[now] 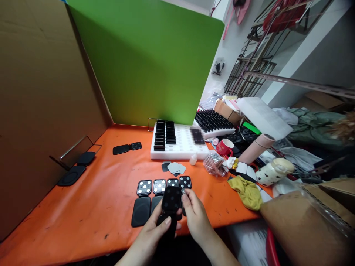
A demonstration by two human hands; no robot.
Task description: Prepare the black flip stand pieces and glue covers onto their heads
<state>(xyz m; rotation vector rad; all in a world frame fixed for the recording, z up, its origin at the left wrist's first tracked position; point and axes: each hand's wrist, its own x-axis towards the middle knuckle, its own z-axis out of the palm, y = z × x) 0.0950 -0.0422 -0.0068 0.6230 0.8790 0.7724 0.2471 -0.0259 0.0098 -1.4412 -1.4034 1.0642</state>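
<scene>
My left hand grips a black hinged two-panel device near the table's front edge, its dotted square panel tilted up. Beside that panel's right edge, my right hand has thumb and index finger pinched together; what lies between them is too small to make out. Behind the hands, several similar opened devices stand in a row, with dotted panels at the far side and black pads nearer me. My hands partly cover the right ones. Grey-white thin plates lie in a small pile beyond the row.
A white foam tray with upright black pieces stands at the back, a small white bottle before it. One opened device lies back left. A red mug, yellow cloth and cardboard box crowd the right. Green board behind.
</scene>
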